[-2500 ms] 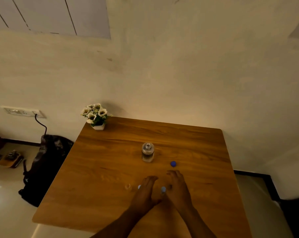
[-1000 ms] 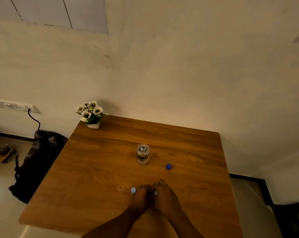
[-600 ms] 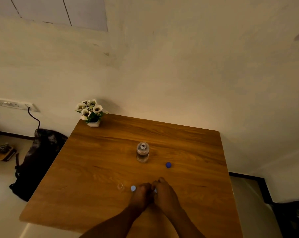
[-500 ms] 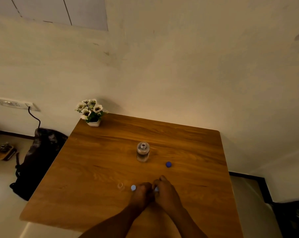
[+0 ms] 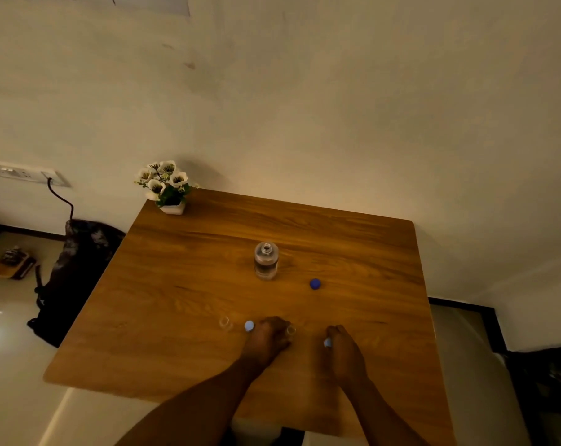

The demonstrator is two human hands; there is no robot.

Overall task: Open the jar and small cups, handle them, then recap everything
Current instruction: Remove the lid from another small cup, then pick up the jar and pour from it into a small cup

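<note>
The jar (image 5: 266,261) stands upright and uncapped near the middle of the tabletop (image 5: 182,284), and everything else is placed from it. Its dark blue cap (image 5: 315,283) lies loose just nearer the person and to the right. Well nearer the person than the jar, the left hand (image 5: 266,339) curls its fingers around a small clear cup (image 5: 291,330), which is open and sits on the wood. The right hand (image 5: 343,349), apart from the left and further right of the jar, pinches a pale blue lid (image 5: 327,342) in curled fingers. A second small cup (image 5: 224,322) stands open to the near left of the jar, with another pale blue lid (image 5: 249,325) lying between it and the left hand. The likely trouble here is scale: these cups look light and tiny, so a sideways brush of the left wrist could tip the loose cup or flick its lid off the near edge. The pinched lid could also slip and roll, since the grip covers most of it. If the jar holds liquid, as it seems to, a knock while reaching past it would spill. No label, brand or writing can be read on anything. A small flower pot (image 5: 171,201) sits at the corner far left of the jar.
</note>
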